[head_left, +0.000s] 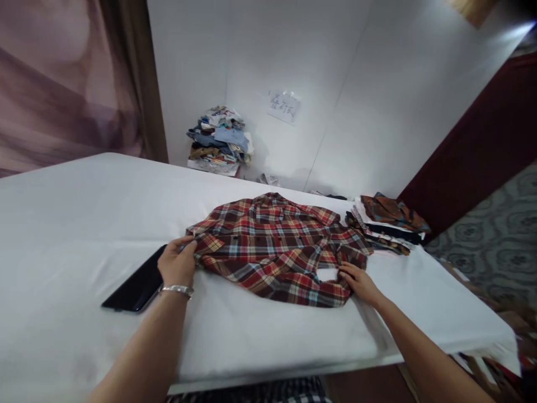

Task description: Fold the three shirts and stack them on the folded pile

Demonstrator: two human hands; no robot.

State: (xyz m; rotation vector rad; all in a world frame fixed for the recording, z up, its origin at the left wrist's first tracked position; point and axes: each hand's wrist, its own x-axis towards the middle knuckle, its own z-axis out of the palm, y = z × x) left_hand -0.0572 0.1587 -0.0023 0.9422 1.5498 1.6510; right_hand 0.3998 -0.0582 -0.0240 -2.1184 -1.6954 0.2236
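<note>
A red, brown and blue plaid shirt (272, 246) lies spread on the white table (84, 212), collar toward the far side. My left hand (179, 263), with a silver bracelet on its wrist, pinches the shirt's left edge between thumb and fingers. My right hand (356, 280) rests on the shirt's lower right edge, fingers pressed on the cloth beside a gap where the white table shows through.
A black phone (136, 286) lies flat just left of my left hand. A stack of folded clothes (388, 223) sits at the table's right. Another pile of clothes (220, 140) stands by the white wall, under a paper note (284, 106). Patterned floor lies at the right.
</note>
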